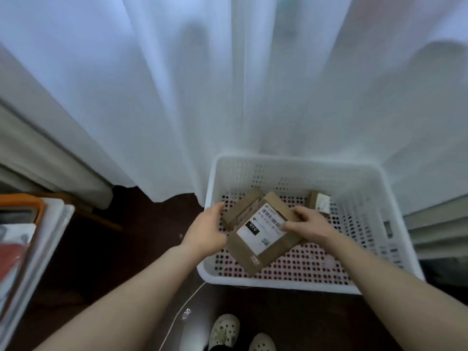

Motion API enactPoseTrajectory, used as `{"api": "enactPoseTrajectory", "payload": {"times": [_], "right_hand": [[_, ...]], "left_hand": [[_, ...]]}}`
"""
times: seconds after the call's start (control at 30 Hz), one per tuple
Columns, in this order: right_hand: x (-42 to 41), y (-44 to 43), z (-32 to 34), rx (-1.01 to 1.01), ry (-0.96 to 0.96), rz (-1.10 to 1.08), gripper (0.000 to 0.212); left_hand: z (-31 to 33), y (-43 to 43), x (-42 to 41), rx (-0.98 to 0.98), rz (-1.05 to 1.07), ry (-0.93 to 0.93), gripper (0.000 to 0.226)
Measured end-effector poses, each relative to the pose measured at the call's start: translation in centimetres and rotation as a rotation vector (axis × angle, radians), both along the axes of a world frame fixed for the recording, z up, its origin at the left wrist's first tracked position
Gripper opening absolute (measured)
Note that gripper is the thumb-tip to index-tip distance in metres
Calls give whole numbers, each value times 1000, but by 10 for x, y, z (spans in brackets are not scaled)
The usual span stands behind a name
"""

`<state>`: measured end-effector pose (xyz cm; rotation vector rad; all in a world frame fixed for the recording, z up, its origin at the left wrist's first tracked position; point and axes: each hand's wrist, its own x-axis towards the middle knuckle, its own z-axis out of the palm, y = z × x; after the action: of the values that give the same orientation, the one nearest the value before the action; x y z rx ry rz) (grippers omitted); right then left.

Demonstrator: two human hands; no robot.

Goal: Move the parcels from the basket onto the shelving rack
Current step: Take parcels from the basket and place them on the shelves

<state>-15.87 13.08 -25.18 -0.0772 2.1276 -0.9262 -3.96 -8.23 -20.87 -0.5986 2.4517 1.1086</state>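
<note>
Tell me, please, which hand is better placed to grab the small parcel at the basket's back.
The right hand: it lies just beside the small parcel; the left hand is beyond the labelled parcel.

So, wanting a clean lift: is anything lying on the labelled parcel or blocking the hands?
Nothing visible does. The left hand and right hand touch the labelled parcel, which lies topmost, partly over a second parcel in the white basket.
</note>
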Motion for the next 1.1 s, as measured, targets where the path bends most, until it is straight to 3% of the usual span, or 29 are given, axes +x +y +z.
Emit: {"api": "enactPoseTrajectory", "payload": {"times": [0.2,0.3,0.43,0.5,0.57,1.1], "right_hand": [[21,51,114,-242,-82,-333,32],[27,63,161,-314,-43,-378,25],[32,78,212,-397,54,-427,14],[34,84,231,-424,99,-442,11],[35,90,245,-437,138,-454,13],[24,104,261,-473,227,-526,22]], "left_hand": [[78,24,-13,260,168,42,74],[114,33,-18,348,169,31,60],[146,35,-25,391,124,18,64],[159,36,-27,399,77,26,41],[171,39,-31,428,39,31,31],[183,35,-60,471,-119,12,38]]}}
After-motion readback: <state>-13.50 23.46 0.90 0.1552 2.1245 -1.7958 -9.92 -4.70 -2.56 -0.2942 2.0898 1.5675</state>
